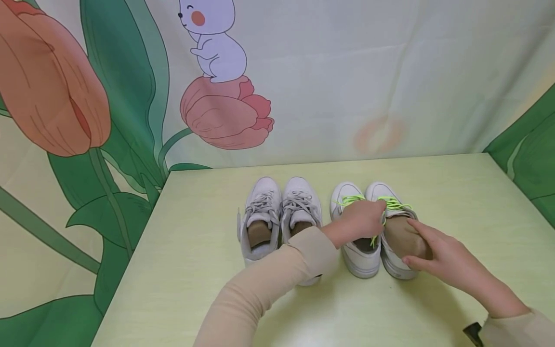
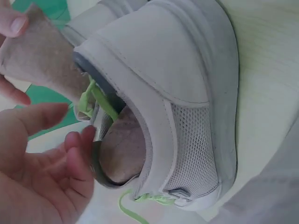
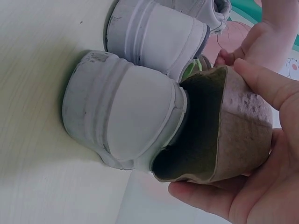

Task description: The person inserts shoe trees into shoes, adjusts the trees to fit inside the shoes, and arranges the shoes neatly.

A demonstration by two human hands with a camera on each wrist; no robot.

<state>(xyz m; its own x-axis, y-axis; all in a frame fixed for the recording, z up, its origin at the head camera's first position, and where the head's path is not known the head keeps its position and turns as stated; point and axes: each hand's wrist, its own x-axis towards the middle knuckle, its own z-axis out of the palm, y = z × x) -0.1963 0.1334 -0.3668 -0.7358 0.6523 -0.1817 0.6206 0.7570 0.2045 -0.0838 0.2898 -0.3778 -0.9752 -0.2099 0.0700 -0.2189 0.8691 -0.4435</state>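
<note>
My right hand [image 1: 453,260] grips a brown moulded-pulp shoe insert [image 3: 245,126] between thumb and fingers. The insert's hollow back end faces the right wrist camera; its front part is down in the opening of the rightmost white shoe [image 1: 399,271], which has neon-green laces. Over the neighbouring white shoe [image 2: 154,51] is my left hand [image 1: 362,219], thumb apart from loosely bent fingers, fingertips right at the grey tongue [image 2: 98,165]. Another brown insert [image 2: 124,147] sits inside that shoe. A green lace [image 2: 133,214] hangs loose beside it.
Left of this pair stands a second pair of white shoes [image 1: 263,207] with grey laces and brown inserts, partly hidden by my left sleeve [image 1: 269,274]. All stand on a pale yellow-green table [image 1: 195,270]. A printed cloth [image 1: 321,86] hangs behind the table.
</note>
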